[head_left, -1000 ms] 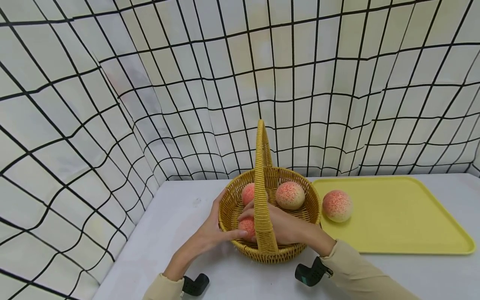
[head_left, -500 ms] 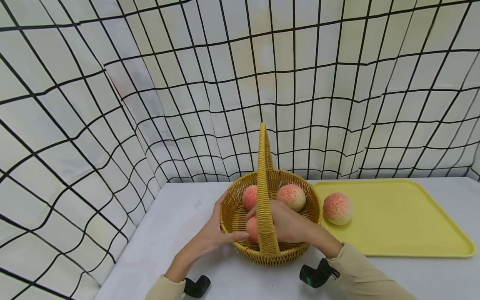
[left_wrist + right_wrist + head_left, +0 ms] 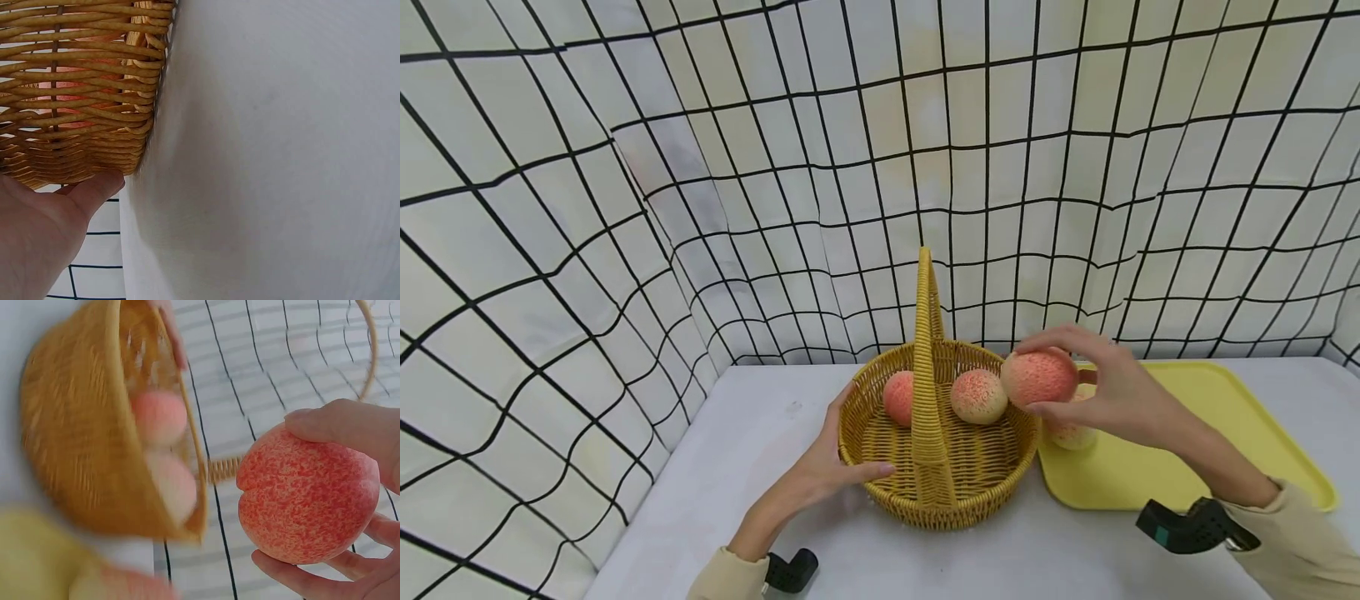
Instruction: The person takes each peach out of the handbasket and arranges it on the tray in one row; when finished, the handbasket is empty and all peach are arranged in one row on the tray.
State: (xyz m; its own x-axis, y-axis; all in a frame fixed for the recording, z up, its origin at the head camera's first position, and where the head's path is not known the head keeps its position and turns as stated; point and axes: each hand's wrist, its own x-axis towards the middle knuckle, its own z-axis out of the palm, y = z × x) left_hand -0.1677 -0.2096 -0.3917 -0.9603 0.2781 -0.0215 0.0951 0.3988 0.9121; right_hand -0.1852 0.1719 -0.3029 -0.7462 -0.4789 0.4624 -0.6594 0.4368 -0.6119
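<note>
Pink-speckled peach (image 3: 1038,377) is up in the right hand (image 3: 1120,396), fingers curled round it, hanging above the wicker basket (image 3: 880,392) rim beside the yellow tray (image 3: 1240,417); mid-transfer, I'd judge. Left hand (image 3: 820,471) rests flat-fingered against the basket wall, steadying. Next calls for a gentle set-down clear of the tray's other peach (image 3: 1070,435)

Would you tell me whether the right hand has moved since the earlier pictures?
Yes. The right hand has risen out of the basket and moved right toward the yellow tray, holding a peach.
</note>
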